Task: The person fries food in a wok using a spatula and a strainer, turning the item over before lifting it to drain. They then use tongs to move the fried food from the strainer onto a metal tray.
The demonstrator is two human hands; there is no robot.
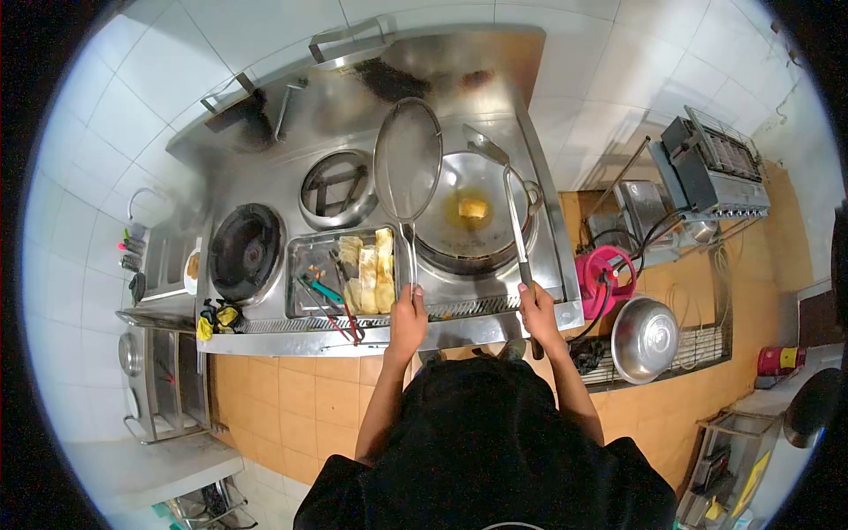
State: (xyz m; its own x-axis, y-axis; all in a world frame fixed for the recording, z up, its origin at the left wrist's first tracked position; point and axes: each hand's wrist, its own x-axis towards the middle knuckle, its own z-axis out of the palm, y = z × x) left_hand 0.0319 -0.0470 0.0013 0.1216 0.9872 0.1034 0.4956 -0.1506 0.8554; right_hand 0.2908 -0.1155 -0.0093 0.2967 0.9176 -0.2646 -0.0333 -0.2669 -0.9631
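My left hand (409, 318) is closed round the handle of a wire mesh strainer (407, 159), whose round mesh stands over the stove beside the wok. In my right hand (537, 312) is the long handle of a metal spatula (488, 144); its blade is at the wok's far edge. The wok (442, 225) holds some yellowish oil with one golden piece of food (473, 208) in it. Left of the strainer handle, a metal tray (305, 256) holds several pale yellow food pieces (367, 274) and tongs with teal and red parts (325, 291).
A dark wok (246, 253) sits on the left burner, and an uncovered burner ring (338, 188) is behind the tray. Yellow-and-black cloths (216, 320) lie at the stove's front left corner. Right of the stove are a pink bucket (606, 273) and a metal bowl (646, 340).
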